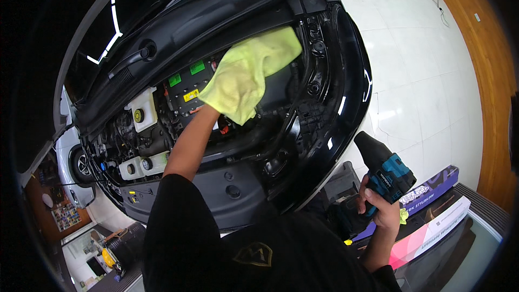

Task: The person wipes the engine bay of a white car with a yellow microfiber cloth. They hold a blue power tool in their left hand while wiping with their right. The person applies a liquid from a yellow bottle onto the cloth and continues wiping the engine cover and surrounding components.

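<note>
Black shirt [303, 265], right fist [385, 213] round tapered blower [399, 172], left hand [210, 112] under towel [251, 70], grip unclear

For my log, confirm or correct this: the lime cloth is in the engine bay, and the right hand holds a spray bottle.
Not a spray bottle: the head view shows the right hand holding a teal and black power tool. The lime cloth is in the engine bay.

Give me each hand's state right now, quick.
Left hand: out of sight under the yellow-green cloth; open or closed cannot be told.
Right hand: closed, holding the blue-and-black power tool.
</note>
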Motion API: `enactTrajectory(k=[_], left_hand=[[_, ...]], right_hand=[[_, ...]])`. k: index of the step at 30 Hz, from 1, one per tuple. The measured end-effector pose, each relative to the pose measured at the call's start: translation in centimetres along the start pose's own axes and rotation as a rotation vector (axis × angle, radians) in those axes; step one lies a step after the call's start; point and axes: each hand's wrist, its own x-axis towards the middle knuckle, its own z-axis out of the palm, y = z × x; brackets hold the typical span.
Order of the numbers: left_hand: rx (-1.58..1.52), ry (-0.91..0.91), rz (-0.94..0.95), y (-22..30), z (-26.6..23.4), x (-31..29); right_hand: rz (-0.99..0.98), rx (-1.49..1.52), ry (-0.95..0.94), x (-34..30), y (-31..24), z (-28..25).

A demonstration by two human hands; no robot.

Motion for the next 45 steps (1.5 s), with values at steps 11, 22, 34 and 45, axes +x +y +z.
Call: enactTrajectory(k=[11, 22, 34, 45], left_hand=[[-0.466, 0.151, 0.080, -1.3, 0.6, -0.3], [0.321, 0.174, -0.174, 0.1, -2.8, -4.9], [0.203, 0.080, -0.222, 1.1, -1.2, 4.6], [-0.092, 0.329, 0.022, 8.9, -0.7, 8.5]], right_hand=[[-0.095, -0.161, 0.027, -1.8, -0.1, 0.3], [-0.039, -0.154, 0.029, -1.1, 0.9, -2.4], [-0.054, -0.174, 0.067, 0.1, 0.0, -2.7], [-0.065, -0.184, 0.043, 1.0, -0.9, -1.0]])
